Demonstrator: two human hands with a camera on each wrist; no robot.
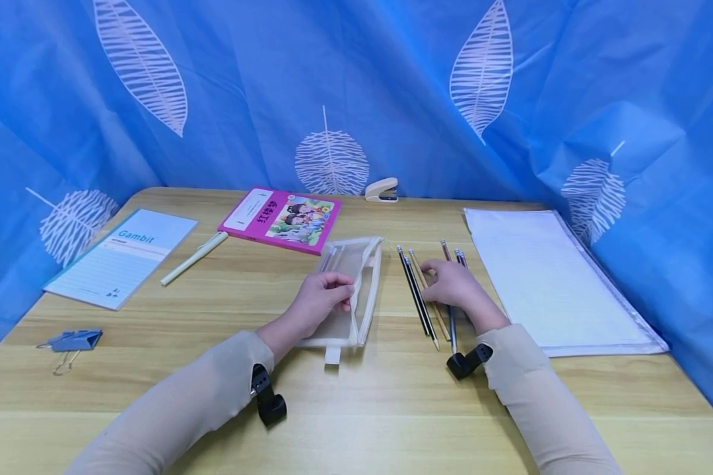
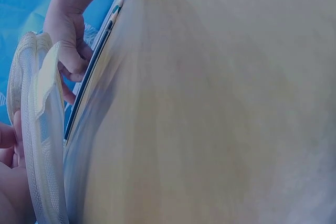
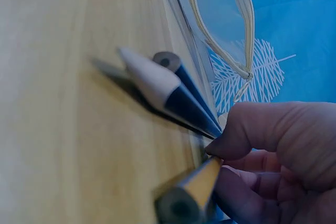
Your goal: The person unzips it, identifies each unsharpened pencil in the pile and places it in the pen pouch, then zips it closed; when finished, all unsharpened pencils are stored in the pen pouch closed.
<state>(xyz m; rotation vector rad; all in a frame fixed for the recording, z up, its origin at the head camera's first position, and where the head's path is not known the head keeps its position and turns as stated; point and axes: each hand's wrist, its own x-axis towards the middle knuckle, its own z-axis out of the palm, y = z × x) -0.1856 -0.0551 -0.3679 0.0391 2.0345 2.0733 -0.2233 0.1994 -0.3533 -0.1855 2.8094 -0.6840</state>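
My left hand [image 1: 317,300] pinches the opening edge of a translucent pencil pouch [image 1: 327,330] with a pale zip, its mouth parted. Some slim pencils [image 1: 331,258] show through its far end. To the right, several pencils lie loosely side by side on the table. My right hand [image 1: 454,284] reaches down among them, thumb and fingertips pinching a gold-coloured pencil [image 3: 203,182]. Just left of these fingers lie dark striped pencils [image 1: 416,293], one with its sharpened tip [image 3: 149,80] toward me. Other pencils are partly covered by the right hand.
A pink picture book [image 1: 279,218] and a white stapler [image 1: 382,190] are at the back. On the left lie a notebook [image 1: 125,257], a pale green pen [image 1: 194,258] and a blue binder clip [image 1: 77,340]. A flat white pouch [image 1: 558,284] covers the right side.
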